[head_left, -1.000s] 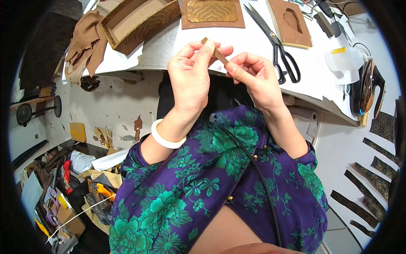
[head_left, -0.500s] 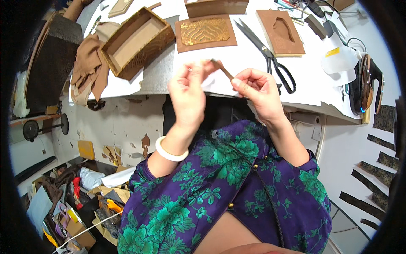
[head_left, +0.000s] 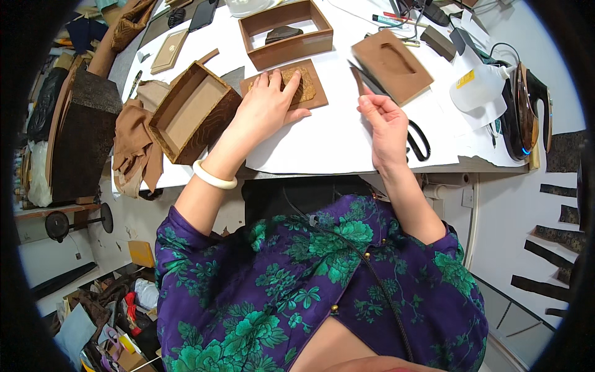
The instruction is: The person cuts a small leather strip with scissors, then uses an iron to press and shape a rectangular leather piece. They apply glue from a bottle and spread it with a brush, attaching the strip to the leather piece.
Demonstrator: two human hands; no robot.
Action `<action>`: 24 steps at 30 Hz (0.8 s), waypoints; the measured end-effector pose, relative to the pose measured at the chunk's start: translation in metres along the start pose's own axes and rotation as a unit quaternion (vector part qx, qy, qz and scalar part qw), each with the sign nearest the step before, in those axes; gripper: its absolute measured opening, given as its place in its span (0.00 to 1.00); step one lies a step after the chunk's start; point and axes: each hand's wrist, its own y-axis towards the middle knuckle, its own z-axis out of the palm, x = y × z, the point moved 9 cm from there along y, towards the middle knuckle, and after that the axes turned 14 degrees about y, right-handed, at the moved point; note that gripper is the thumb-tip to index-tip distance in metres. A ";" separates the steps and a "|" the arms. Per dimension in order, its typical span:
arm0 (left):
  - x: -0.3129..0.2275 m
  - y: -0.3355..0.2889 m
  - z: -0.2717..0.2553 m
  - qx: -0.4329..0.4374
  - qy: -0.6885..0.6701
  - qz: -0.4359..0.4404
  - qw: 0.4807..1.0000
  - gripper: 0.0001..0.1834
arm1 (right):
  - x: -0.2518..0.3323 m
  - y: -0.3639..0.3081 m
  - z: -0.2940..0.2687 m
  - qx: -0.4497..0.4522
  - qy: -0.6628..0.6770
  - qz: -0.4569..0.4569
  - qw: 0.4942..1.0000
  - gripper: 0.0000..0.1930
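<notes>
My left hand lies flat with fingers spread on a gold-and-brown patterned panel, covering its left part. The panel rests on a larger brown board. Pinched upright between thumb and fingers of my right hand is a thin brown strip-like tool; its exact kind is unclear. Large black scissors lie behind that hand, partly hidden by it. Just beyond the scissors sits a brown board with a shaped recess.
An open patterned box stands left of my left hand, beside crumpled brown cloth. Farther back is a brown box holding a dark piece. On the right are a translucent bottle and an iron.
My left hand has left the thin tool, reached forward and settled on the patterned panel. My right hand still holds the tool, now turned more upright near the scissors. The view has shifted.
</notes>
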 end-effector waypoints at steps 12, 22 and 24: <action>-0.016 -0.039 -0.023 -0.135 -0.179 -0.028 0.974 0.55 | 0.005 0.000 -0.007 0.010 -0.007 0.031 0.999 0.08; -0.019 -0.050 -0.050 -0.225 -0.188 -0.027 0.956 0.58 | -0.017 -0.015 0.021 0.046 0.146 0.134 0.979 0.08; -0.023 -0.063 -0.077 -0.302 -0.163 -0.023 0.939 0.55 | 0.000 -0.030 0.034 0.072 0.166 0.139 0.974 0.07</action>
